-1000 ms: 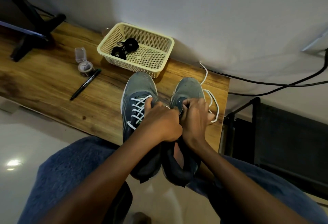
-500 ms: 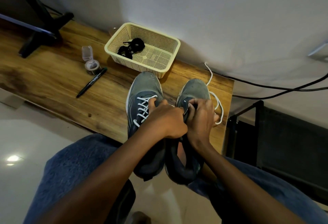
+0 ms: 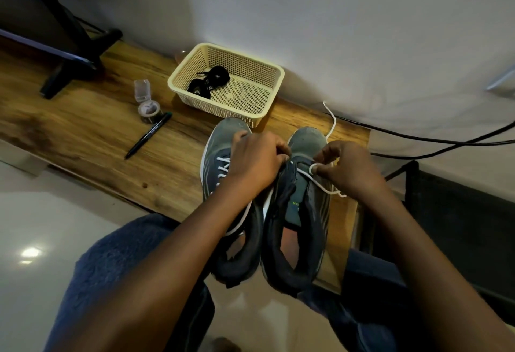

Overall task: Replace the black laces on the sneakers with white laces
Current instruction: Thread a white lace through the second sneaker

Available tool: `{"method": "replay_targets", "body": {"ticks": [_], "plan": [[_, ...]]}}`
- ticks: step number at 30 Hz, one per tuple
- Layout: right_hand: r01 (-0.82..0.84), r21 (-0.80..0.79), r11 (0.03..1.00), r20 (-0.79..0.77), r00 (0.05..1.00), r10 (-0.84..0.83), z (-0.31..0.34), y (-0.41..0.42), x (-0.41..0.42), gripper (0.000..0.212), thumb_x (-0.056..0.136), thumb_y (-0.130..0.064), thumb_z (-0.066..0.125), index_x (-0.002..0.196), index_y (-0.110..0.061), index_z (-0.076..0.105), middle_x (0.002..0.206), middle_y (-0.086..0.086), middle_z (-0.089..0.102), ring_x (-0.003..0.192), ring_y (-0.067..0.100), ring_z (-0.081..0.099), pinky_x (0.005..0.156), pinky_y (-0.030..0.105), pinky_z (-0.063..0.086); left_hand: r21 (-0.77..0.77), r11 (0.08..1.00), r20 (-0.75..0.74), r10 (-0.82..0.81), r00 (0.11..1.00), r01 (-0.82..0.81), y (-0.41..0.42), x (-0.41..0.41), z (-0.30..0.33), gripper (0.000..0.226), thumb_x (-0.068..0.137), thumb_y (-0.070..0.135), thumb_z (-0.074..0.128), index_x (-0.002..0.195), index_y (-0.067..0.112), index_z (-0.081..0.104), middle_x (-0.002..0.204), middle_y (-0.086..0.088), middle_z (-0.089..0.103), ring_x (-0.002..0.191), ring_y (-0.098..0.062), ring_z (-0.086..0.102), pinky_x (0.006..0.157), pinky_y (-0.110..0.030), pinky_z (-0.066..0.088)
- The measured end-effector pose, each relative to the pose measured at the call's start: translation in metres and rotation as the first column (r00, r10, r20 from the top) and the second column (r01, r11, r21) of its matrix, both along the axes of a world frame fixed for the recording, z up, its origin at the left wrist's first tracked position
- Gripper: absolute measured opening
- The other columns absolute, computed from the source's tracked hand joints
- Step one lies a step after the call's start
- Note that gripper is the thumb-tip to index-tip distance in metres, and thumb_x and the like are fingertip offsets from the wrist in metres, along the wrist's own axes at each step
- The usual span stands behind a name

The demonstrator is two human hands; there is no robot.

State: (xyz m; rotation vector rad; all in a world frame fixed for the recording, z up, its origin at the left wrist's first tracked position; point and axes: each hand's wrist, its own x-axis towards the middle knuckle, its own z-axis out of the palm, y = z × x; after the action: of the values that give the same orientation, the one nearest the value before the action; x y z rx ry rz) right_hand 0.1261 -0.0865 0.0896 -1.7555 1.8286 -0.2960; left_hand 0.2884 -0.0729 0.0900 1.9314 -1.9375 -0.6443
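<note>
Two grey sneakers, heels nearest, stand side by side on the bench (image 3: pixel 83 134). The left hand (image 3: pixel 255 165) curls over the left sneaker (image 3: pixel 223 140), already laced white. The right hand (image 3: pixel 348 169) pinches the white lace (image 3: pixel 320 183) across the right sneaker (image 3: pixel 303 201). At 11 o'clock, farther off, black laces (image 3: pixel 207 82) lie in a basket (image 3: pixel 267 92).

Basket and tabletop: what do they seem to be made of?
The basket looks like moulded cream plastic: perforated mesh walls, a smooth rolled rim, a slight sheen. The tabletop looks like wood or wood-look laminate: brown grain streaks and knots under a smooth, faintly glossy finish; which one cannot be told.
</note>
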Motion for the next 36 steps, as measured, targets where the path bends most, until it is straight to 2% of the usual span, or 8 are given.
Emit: {"method": "replay_targets", "body": {"ticks": [5, 8, 15, 18, 21, 24, 31, 36], "plan": [[-0.138, 0.084, 0.987, -0.091, 0.985, 0.146, 0.007, -0.004, -0.010, 0.034, 0.084, -0.022, 0.073, 0.116, -0.013, 0.065, 0.120, 0.006, 0.062, 0.110, 0.024, 0.057, 0.074, 0.033, 0.048, -0.053, 0.998, -0.013, -0.031, 0.999, 0.031, -0.001, -0.007, -0.004, 0.010, 0.085, 0.031, 0.070, 0.093, 0.027, 0.074, 0.099, 0.008, 0.072, 0.095, -0.011, 0.062, 0.095, -0.031, 0.033], [-0.173, 0.106, 0.979, -0.100, 0.978, 0.183, 0.009, -0.005, -0.011, 0.034, 0.084, -0.021, 0.073, 0.116, -0.013, 0.065, 0.122, 0.007, 0.062, 0.109, 0.023, 0.058, 0.075, 0.032, 0.047, -0.031, 0.999, -0.037, -0.040, 0.998, 0.039, -0.003, -0.007, -0.007, 0.002, 0.086, 0.028, 0.069, 0.086, 0.026, 0.071, 0.096, 0.007, 0.071, 0.092, -0.014, 0.063, 0.093, -0.037, 0.042], [-0.221, 0.160, 0.962, -0.129, 0.962, 0.243, 0.009, -0.002, -0.016, 0.041, 0.082, -0.016, 0.074, 0.122, -0.015, 0.063, 0.120, 0.009, 0.063, 0.106, 0.025, 0.059, 0.076, 0.032, 0.047, 0.145, 0.987, -0.057, 0.082, 0.995, -0.073, -0.013, -0.003, -0.007, 0.015, 0.098, 0.026, 0.050, 0.084, 0.029, 0.054, 0.099, 0.006, 0.067, 0.103, -0.019, 0.058, 0.102, -0.041, 0.031], [-0.227, 0.176, 0.958, -0.124, 0.960, 0.250, 0.009, -0.002, -0.021, 0.048, 0.083, -0.018, 0.074, 0.128, -0.019, 0.060, 0.127, 0.007, 0.061, 0.113, 0.024, 0.056, 0.079, 0.030, 0.043, 0.066, 0.974, -0.152, 0.223, 0.963, -0.216, -0.018, 0.012, -0.001, 0.019, 0.099, 0.025, 0.045, 0.082, 0.030, 0.048, 0.095, 0.007, 0.068, 0.096, -0.019, 0.061, 0.099, -0.047, 0.040], [-0.232, 0.168, 0.958, -0.105, 0.962, 0.251, 0.008, -0.005, -0.022, 0.048, 0.083, -0.019, 0.073, 0.129, -0.022, 0.059, 0.130, 0.004, 0.060, 0.113, 0.023, 0.056, 0.082, 0.031, 0.045, 0.043, 0.982, -0.184, 0.189, 0.964, -0.184, -0.017, 0.015, -0.001, 0.004, 0.097, 0.032, 0.051, 0.098, 0.031, 0.054, 0.098, 0.008, 0.069, 0.090, -0.017, 0.061, 0.101, -0.049, 0.038], [-0.222, 0.153, 0.963, -0.077, 0.969, 0.235, 0.005, -0.009, -0.023, 0.039, 0.085, -0.016, 0.069, 0.123, -0.022, 0.063, 0.125, 0.003, 0.062, 0.111, 0.021, 0.056, 0.079, 0.029, 0.044, 0.133, 0.989, -0.098, 0.072, 0.993, -0.058, -0.010, 0.001, -0.006, 0.019, 0.088, 0.039, 0.064, 0.106, 0.035, 0.062, 0.107, 0.010, 0.068, 0.107, -0.014, 0.058, 0.107, -0.040, 0.025], [-0.154, 0.122, 0.980, -0.027, 0.987, 0.158, 0.005, -0.011, -0.023, 0.039, 0.090, 0.001, 0.049, 0.120, -0.018, 0.066, 0.126, 0.003, 0.063, 0.117, 0.021, 0.056, 0.094, 0.033, 0.046, -0.140, 0.985, 0.170, 0.121, 0.978, -0.097, -0.007, 0.002, -0.001, 0.008, 0.086, 0.037, 0.067, 0.088, 0.031, 0.071, 0.099, 0.009, 0.068, 0.112, -0.015, 0.049, 0.099, -0.037, 0.016], [-0.161, 0.178, 0.971, -0.108, 0.977, 0.182, 0.003, -0.011, -0.023, 0.040, 0.090, -0.008, 0.061, 0.129, -0.015, 0.058, 0.135, 0.006, 0.056, 0.125, 0.025, 0.051, 0.098, 0.033, 0.043, -0.160, 0.982, 0.347, 0.147, 0.926, -0.095, -0.008, 0.013, 0.003, 0.012, 0.085, 0.036, 0.066, 0.096, 0.033, 0.069, 0.139, 0.002, 0.049, 0.138, -0.024, 0.022, 0.108, -0.050, 0.005]]}}
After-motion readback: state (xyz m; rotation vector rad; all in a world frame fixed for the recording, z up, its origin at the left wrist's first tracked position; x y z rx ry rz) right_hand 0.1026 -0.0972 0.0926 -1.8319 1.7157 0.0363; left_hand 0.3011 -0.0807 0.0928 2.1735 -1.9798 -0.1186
